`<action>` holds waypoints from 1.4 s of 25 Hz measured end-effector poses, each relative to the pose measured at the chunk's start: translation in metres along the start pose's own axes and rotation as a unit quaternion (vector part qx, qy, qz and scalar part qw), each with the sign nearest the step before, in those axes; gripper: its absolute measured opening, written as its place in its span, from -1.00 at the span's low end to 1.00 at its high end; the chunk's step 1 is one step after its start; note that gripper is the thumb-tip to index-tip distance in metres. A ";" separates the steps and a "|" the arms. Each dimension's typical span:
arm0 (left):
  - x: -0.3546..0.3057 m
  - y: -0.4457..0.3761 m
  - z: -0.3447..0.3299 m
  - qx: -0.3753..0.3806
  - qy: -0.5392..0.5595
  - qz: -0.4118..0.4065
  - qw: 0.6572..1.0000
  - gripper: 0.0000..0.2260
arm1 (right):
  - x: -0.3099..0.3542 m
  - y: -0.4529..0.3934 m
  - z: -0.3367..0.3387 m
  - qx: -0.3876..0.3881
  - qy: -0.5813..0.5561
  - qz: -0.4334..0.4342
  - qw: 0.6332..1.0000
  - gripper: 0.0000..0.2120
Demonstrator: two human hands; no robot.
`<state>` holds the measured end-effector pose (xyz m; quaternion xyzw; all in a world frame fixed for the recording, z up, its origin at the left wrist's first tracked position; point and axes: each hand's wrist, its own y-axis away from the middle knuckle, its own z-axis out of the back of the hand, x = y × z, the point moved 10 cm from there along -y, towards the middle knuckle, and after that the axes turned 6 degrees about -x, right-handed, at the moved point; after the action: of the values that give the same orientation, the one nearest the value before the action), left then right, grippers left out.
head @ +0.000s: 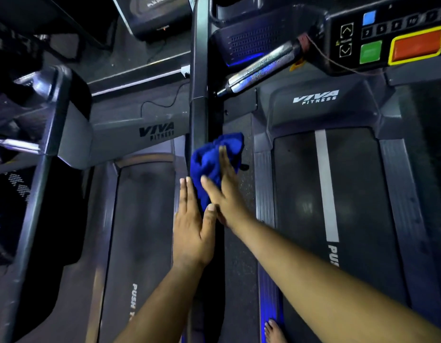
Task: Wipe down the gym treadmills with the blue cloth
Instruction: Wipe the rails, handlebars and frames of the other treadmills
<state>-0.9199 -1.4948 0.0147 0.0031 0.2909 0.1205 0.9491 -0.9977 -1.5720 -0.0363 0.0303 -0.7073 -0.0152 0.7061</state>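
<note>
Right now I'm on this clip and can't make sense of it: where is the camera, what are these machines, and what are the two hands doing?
The camera is worn on the person's head and looks down at their own arms. Below are two treadmills side by side, the left treadmill and the right treadmill, both marked Viva Fitness. Between them rises a dark upright post. The right hand presses a bunched blue cloth against that post with straight fingers. The left hand lies flat against the post just below, touching the cloth's lower edge. Top right is the control panel with coloured buttons. A bare foot shows at the bottom.
</note>
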 end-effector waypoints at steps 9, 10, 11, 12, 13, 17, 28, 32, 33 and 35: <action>-0.004 0.000 0.000 0.003 -0.043 0.013 0.999 -0.29 | -0.008 -0.118 0.011 -0.014 -0.030 0.005 0.999 -0.26; -0.005 -0.001 0.000 0.002 -0.043 0.014 0.999 -0.30 | -0.026 -0.103 0.013 -0.023 -0.071 -0.081 0.994 -0.20; -0.005 0.000 0.001 0.000 -0.043 0.014 0.999 -0.31 | -0.032 -0.085 0.009 -0.025 -0.082 -0.136 0.987 -0.14; -0.005 0.000 0.002 -0.001 -0.041 0.013 0.999 -0.31 | -0.027 -0.070 0.004 -0.031 -0.064 -0.137 0.988 -0.14; -0.004 0.000 0.003 -0.001 -0.037 0.015 0.999 -0.32 | -0.010 -0.061 -0.002 -0.029 -0.036 -0.081 0.996 -0.18; 0.000 -0.001 0.000 -0.001 -0.032 0.015 0.999 -0.33 | 0.051 -0.094 0.001 -0.031 0.082 0.176 0.980 -0.39; 0.000 0.000 0.001 0.002 -0.020 0.021 1.000 -0.33 | 0.078 -0.127 -0.015 0.045 0.385 0.219 0.896 -0.40; -0.001 0.002 0.004 -0.012 0.020 0.026 0.999 -0.32 | 0.058 -0.043 -0.005 0.038 0.230 0.229 0.945 -0.50; -0.001 0.001 0.005 -0.018 0.036 0.022 0.999 -0.31 | 0.051 -0.015 -0.005 0.058 0.194 0.245 0.948 -0.49; -0.001 -0.001 0.005 -0.021 0.051 0.017 0.998 -0.32 | 0.040 -0.025 -0.001 0.063 0.151 0.239 0.957 -0.41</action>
<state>-0.9174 -1.4951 0.0193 -0.0181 0.3358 0.1425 0.9309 -0.9962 -1.5998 0.0017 -0.0931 -0.5785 0.2034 0.7844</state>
